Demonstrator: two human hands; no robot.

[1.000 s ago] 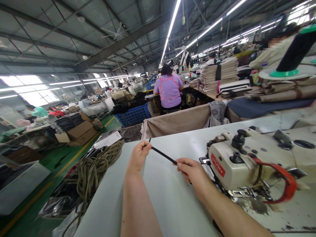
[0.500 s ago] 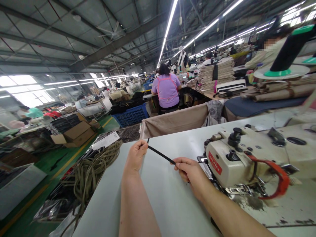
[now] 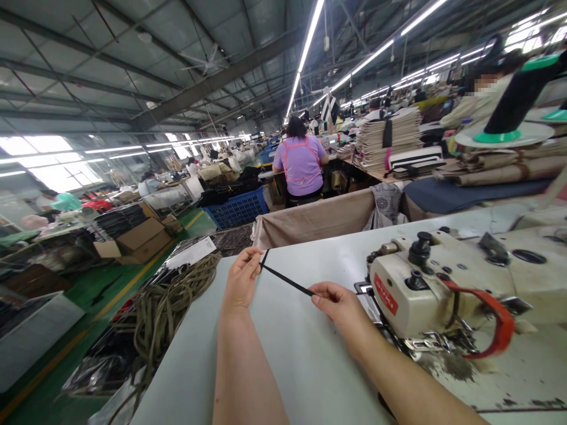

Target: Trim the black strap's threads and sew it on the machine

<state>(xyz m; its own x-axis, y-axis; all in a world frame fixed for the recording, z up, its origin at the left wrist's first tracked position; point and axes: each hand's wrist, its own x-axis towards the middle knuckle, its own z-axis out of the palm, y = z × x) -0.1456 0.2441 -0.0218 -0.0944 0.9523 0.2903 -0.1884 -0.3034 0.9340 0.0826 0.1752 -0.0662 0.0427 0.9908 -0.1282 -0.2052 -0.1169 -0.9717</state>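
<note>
A thin black strap (image 3: 286, 279) is stretched taut between my two hands above the pale grey worktable (image 3: 292, 366). My left hand (image 3: 241, 282) pinches its far end, where a short tip sticks up past the fingers. My right hand (image 3: 340, 307) pinches the near end, just left of the cream sewing machine (image 3: 443, 289). Both forearms reach in from the bottom edge.
A heap of olive webbing (image 3: 163, 307) lies off the table's left edge. A tan fabric bin (image 3: 316, 218) hangs at the far edge. A person in a purple top (image 3: 301, 162) sits ahead. Stacked material (image 3: 392, 136), a blue crate (image 3: 237, 209) and cardboard boxes (image 3: 137, 236) stand beyond.
My left hand has shifted slightly and the strap's free tip has tilted. My right hand has barely moved. The view has drifted a little.
</note>
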